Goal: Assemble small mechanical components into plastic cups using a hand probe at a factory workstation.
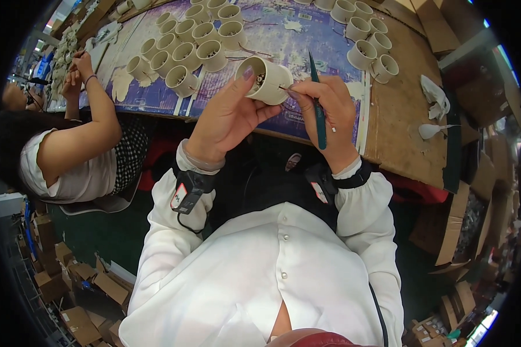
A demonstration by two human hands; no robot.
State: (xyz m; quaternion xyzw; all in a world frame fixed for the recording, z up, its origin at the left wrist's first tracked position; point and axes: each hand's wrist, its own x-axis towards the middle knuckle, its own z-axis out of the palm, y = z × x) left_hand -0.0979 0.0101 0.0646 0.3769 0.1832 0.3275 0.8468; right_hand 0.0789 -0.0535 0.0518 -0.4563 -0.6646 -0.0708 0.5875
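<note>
My left hand (226, 118) is closed round a cream, cup-shaped housing (273, 87), thumb over its rim and fingers beneath. The housing is tilted, its mouth turned to the left, and small metallic parts show inside. Across my right hand (334, 115) lies a pair of dark green tweezers (320, 124), points upward and away from the housing. The thumb and index finger of that hand pinch at the housing's side wall, where a thin dark wire or slot shows. Exactly what lies between those fingertips is too small to make out.
Several similar housings with thin wires (184, 53) stand at the far left of the table (307, 43), and more (363, 53) at the far right. Brown cardboard (402, 130) covers the right side, with crumpled white plastic (435, 97) on it. A co-worker (78, 150) sits at left.
</note>
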